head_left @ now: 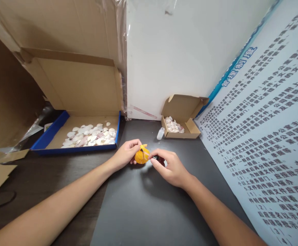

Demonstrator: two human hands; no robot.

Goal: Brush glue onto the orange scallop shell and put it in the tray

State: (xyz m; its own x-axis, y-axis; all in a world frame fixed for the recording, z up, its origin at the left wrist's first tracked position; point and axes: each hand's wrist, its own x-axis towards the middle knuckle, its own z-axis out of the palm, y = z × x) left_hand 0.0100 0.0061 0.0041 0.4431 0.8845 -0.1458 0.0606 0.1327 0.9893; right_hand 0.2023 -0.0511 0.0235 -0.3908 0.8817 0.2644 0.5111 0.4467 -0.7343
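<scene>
The step in hand is judged to be close work on a small orange-yellow piece (pixel 141 157), which is held between the hands, above the dark mat (pixel 149 208). The piece is gripped at its left side by the closed fingers of the left hand (pixel 124 154). A small dark item (pixel 159 159) is pinched between the thumb and fingers of the right hand (pixel 171 168), beside the piece; whether contact is made cannot be told. For controlled work at this spacing, a steady left grip and fine right fingertip adjustment are judged to be required.

The piece is rounded and thin-looking, with a narrow upper part and pale and dark marks. A glossy, reddish-dark body with a black end is shown by the pinched item; its exact form is partly hidden. Pale, fan-shaped shells (pixel 87 136) are spread in an open cardboard box (pixel 74 149) with smooth blue outer walls. Further shells (pixel 173 125) are heaped in a smaller, plain brown box (pixel 182 135). Beside it, a translucent whitish bottle (pixel 160 134) is seen, slightly tilted in view.
</scene>
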